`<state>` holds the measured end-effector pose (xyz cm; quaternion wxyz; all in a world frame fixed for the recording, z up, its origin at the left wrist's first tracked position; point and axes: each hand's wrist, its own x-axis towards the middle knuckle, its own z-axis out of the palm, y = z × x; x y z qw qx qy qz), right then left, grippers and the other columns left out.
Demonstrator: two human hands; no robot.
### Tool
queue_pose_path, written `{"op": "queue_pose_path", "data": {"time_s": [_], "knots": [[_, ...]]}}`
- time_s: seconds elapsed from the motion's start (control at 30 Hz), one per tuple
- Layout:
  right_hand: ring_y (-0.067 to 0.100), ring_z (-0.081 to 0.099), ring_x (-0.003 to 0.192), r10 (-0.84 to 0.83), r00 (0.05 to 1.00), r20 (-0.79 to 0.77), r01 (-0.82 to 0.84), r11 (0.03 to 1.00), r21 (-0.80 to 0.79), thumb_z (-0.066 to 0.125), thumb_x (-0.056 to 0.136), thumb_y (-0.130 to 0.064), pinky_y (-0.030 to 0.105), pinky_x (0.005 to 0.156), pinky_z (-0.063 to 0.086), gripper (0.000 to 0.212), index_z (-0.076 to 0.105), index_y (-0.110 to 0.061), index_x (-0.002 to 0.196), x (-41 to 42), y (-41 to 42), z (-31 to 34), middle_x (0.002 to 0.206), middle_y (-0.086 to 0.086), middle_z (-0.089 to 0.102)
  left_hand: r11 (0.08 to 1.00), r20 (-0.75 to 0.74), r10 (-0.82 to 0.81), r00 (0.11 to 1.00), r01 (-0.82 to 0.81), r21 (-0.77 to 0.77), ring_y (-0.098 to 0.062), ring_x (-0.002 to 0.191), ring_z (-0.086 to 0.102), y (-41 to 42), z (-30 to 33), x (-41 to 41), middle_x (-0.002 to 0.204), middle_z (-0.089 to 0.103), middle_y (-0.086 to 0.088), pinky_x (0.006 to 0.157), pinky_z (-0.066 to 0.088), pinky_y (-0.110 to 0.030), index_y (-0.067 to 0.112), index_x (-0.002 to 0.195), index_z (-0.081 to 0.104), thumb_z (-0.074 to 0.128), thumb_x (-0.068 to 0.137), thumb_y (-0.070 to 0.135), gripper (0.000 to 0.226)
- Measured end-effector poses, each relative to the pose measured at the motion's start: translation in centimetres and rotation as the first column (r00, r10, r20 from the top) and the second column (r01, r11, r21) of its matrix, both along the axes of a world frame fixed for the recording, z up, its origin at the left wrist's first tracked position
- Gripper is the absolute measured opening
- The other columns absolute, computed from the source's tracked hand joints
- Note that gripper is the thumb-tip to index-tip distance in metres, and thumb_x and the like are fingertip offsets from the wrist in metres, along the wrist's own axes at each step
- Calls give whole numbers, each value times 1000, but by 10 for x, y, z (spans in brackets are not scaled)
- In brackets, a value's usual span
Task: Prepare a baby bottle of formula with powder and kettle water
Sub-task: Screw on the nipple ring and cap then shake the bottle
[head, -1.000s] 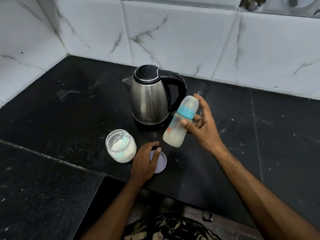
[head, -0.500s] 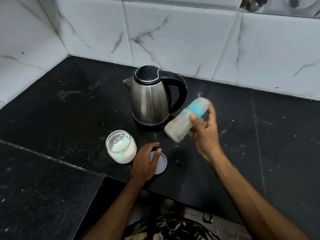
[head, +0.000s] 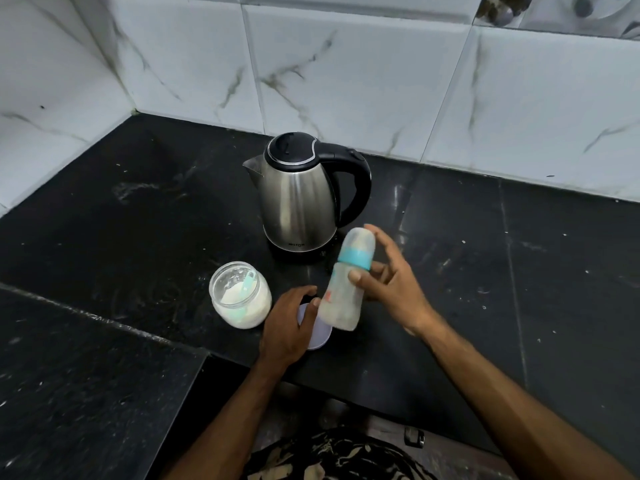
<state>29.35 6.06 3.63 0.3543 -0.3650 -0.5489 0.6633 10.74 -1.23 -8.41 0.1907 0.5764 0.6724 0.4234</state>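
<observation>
Here, at the left of the black bench (head: 121, 220), an open glass powder jar (head: 241, 294) stands upright, part full of white powder, with a teal scoop (head: 248, 285) stuck in it. Just right of the jar, the left hand (head: 288, 327) rests palm-down on a pale round lid (head: 317, 336) lying flat on the bench, its fingers loosely curved over the lid's edge, a relaxed grip holding nothing. Behind them stands the steel kettle (head: 298, 202) on its base, lid shut, black handle to the right. The right hand (head: 389, 289) grips the baby bottle (head: 344, 285) between thumb and fingers, lifted off the bench, capped top tilted up and slightly right. The bottle holds cloudy white liquid and has a teal collar.
</observation>
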Motion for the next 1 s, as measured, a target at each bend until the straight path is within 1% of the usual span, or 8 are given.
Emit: {"op": "queue_pose_path", "data": {"time_s": [0.17,0.23,0.37,0.53,0.6,0.73,0.9,1.0], "knots": [[17,72,87,-431,861,-269,396,901,-175,61,92,-12,40,70,62,61,32,-26,144,-2,24,7,89,-7,76,1000,9,18,1000,-19,4,-6,107,59,0,3,2,115,67,8,95,40,-13,18,117,67,47,96,46,41],[18,72,87,-396,880,-263,359,916,-179,63,90,-14,40,69,62,64,32,-26,145,-7,17,3,90,-6,76,1000,10,14,1000,-14,5,-7,106,60,0,2,2,114,67,7,95,44,-20,17,117,67,47,95,46,41],[26,72,96,2,999,-43,-3,1000,-19,74,80,-15,36,72,60,71,37,-36,137,-10,-8,-5,110,11,72,999,33,-39,999,38,23,-15,105,62,0,-2,-2,116,67,-1,93,46,-28,11,119,66,49,91,42,45],[20,72,89,-409,873,-266,371,911,-182,67,79,-23,44,71,62,74,33,-26,145,-6,19,4,91,-5,76,1000,21,13,1000,-13,13,-7,106,60,0,3,3,114,66,8,94,39,-11,17,116,67,47,96,46,40],[19,73,89,-376,893,-248,341,924,-175,66,79,-23,42,70,62,76,30,-25,147,-7,12,2,92,-6,76,1000,11,11,1000,-11,4,-8,107,60,-1,2,2,114,67,7,94,40,-13,17,117,67,47,96,46,41],[26,72,98,3,1000,-24,-4,999,-49,70,79,-15,38,76,61,79,32,-31,145,-7,-11,-7,107,8,73,1000,25,-14,1000,14,5,-13,107,61,0,-4,-2,117,67,0,95,44,-25,13,119,66,50,93,43,44],[20,72,90,-423,855,-301,378,904,-199,67,81,-22,39,68,61,72,34,-27,145,-3,23,3,101,0,73,1000,21,19,1000,-19,4,-6,107,60,0,1,2,115,67,8,94,40,-13,17,116,67,47,96,47,41],[21,72,89,-332,905,-266,294,940,-173,66,82,-20,37,66,60,72,32,-28,145,-3,15,1,100,2,74,1000,10,18,1000,-18,4,-6,107,59,0,0,1,115,66,9,94,42,-16,17,117,67,47,96,47,41]]}}
